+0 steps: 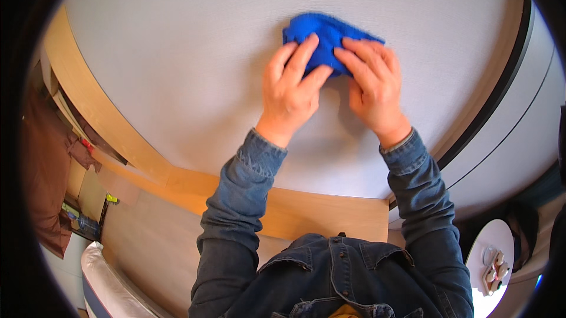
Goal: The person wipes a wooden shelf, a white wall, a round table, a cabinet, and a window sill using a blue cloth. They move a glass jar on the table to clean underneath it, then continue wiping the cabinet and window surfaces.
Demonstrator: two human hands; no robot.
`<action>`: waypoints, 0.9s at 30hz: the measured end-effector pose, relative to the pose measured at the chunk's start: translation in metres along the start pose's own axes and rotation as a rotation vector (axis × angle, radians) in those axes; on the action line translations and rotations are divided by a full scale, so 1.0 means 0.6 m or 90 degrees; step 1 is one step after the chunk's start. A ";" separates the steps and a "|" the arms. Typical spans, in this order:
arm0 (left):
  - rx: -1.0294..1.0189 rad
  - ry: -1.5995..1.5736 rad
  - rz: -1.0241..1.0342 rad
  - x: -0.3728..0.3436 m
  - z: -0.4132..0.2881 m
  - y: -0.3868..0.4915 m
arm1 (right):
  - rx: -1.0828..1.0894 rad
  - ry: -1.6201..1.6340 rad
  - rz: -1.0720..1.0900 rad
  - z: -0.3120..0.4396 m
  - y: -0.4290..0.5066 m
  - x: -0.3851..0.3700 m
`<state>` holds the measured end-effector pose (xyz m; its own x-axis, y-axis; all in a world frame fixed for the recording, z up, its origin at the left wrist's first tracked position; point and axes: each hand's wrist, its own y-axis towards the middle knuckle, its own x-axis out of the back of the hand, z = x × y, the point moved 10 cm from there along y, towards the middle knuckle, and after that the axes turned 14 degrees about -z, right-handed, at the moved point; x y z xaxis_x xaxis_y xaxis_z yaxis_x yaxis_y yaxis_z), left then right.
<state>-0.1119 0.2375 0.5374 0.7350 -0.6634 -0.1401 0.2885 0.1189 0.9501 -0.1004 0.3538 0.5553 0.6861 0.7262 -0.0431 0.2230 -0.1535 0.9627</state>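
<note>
A bunched blue cloth lies against a pale grey, finely textured panel. My left hand grips the cloth's lower left part, its fingers spread over the folds. On the lower right part, my right hand has its fingertips pressed into the fabric, with the thumb beneath. The two hands are close together but do not touch. Both wrists come out of blue denim cuffs. The cloth's underside and the palms are hidden.
Light wood trim edges the panel on the left and below. A black strip curves along its right side. At lower right, a round white table bears a small tray with cups. A brown cloth hangs at far left, above a mattress.
</note>
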 end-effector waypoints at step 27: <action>0.110 -0.051 0.107 0.117 0.030 -0.221 | -0.032 0.121 0.157 0.155 -0.172 -0.096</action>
<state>-0.1097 0.1618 0.4064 0.7104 -0.7026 0.0406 0.0514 0.1094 0.9927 -0.0985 0.2655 0.4336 0.5720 0.7843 0.2401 0.0284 -0.3115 0.9498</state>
